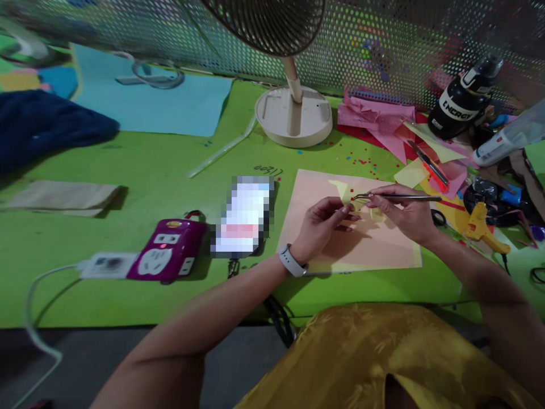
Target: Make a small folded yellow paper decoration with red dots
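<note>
At the bottom of the frame, nearest the camera, lies the mustard garment [340, 352] of the person, with a forearm reaching up on either side. Right of centre, above a pale pink sheet [383, 253], the left hand [326, 224] has thumb and forefinger pinching a small piece of yellow paper [339, 186]; its other fingers curl beneath. The right hand [404, 213] pinches a pair of tweezers [409, 197] between thumb and fingers, the tips pointing left, close by a tiny red bit at the yellow paper. Whether the tips grip that bit is too small to tell.

The paper looks thin, so too firm a pinch or a poke from the tips could crease it; a slack squeeze on the tweezers could let the red bit drop.

Left of the sheet lie a phone [244, 216] and a purple power box [172, 244]. At the right edge, a yellow glue gun [479, 224] sits among scraps, where a straying right elbow might snag its cord.

Farther off, red specks [357, 162] dot the green table [149, 165]; a fan [293, 116] stands at upper centre. If switched on, its draught could scatter such light bits.
</note>
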Available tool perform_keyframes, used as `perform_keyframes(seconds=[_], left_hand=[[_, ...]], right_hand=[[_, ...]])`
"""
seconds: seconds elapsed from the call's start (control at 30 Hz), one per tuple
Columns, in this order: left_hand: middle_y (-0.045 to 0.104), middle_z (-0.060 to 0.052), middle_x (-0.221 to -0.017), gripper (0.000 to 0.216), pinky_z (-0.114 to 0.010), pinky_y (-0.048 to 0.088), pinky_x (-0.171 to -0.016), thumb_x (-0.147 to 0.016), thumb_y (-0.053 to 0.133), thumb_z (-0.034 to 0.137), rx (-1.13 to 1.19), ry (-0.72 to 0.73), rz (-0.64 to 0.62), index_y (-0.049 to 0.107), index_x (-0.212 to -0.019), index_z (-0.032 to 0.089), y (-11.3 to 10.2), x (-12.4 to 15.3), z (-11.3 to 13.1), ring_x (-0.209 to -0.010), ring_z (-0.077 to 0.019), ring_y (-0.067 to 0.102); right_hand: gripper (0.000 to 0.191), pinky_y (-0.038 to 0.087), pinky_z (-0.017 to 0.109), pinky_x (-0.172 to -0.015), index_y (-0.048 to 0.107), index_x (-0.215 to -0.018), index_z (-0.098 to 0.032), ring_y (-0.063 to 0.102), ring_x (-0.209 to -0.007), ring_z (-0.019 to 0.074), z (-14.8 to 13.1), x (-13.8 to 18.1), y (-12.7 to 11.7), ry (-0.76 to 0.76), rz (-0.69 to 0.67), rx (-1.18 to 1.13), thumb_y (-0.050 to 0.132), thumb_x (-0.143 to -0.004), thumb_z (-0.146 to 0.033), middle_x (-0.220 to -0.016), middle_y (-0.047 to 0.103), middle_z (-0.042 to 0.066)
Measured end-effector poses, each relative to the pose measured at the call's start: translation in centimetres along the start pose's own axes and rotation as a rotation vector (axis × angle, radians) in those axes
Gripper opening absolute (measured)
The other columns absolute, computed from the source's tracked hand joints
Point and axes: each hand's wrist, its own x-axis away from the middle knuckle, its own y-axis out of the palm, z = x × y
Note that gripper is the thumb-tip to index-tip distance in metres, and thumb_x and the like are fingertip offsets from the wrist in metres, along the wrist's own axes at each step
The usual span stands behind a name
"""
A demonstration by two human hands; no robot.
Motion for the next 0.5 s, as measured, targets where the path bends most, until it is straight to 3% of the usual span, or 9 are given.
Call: perform_keyframes(seconds=[0.27,0.5], left_hand=[[0.073,-0.001,-0.081,0.039,-0.027,0.061,-0.06,-0.069,0.082,0.048,0.05,0.001,-0.011,0.062,-0.088,0.02,0.0,0.0,-0.1,-0.078,-0.0198,0.074],[0.073,-0.001,-0.08,0.04,-0.032,0.062,-0.068,-0.068,0.083,0.048,0.044,0.01,-0.005,0.061,-0.087,0.02,-0.1,-0.1,0.0,-0.081,-0.0214,0.075]], right_hand=[[0.017,0.062,0.032,-0.07,0.073,-0.09,-0.026,0.075,-0.078,0.0185,0.3,0.5,-0.1,0.007,0.038,-0.024,0.07,-0.084,-0.042,-0.088,0.076,0.003],[0.025,0.061,0.029,-0.062,0.07,-0.089,-0.025,0.074,-0.072,0.0169,1.5,0.2,0.2,0.132,0.078,-0.234,0.074,-0.079,-0.047,-0.083,0.076,0.002]])
